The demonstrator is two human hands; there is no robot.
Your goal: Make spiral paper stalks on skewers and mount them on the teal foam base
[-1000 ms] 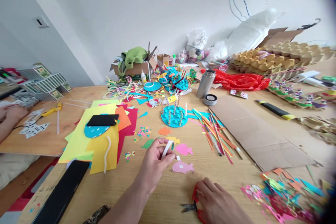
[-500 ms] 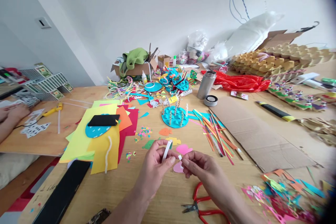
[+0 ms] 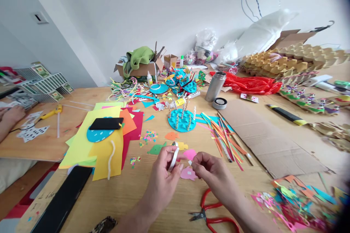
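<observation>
My left hand [image 3: 161, 174] is closed around a narrow roll of white tape [image 3: 174, 158]. Between the thumb and fingertips of my right hand [image 3: 209, 169] is a small white piece of tape [image 3: 190, 162]. Just beneath lies a pink paper fish [image 3: 188, 173] with a little white square on it. Beyond my hands are a second pink paper shape [image 3: 189, 154], a yellow one [image 3: 182, 146], an orange one [image 3: 171, 136] and a green one [image 3: 157, 149]. Red-handled scissors [image 3: 203, 215] lie by my right forearm.
A blue disc with twisted posts [image 3: 182, 121] stands ahead. Coloured paper sheets [image 3: 76, 145] and a black phone [image 3: 106, 123] are left. Paper strips [image 3: 218, 134], cardboard [image 3: 262, 138] and a steel flask [image 3: 216, 86] are right. Another person's hand [image 3: 13, 115] is at far left.
My right hand has moved slightly with the small tape piece, a little away from the roll. More of the pink fish and its white square now shows.
</observation>
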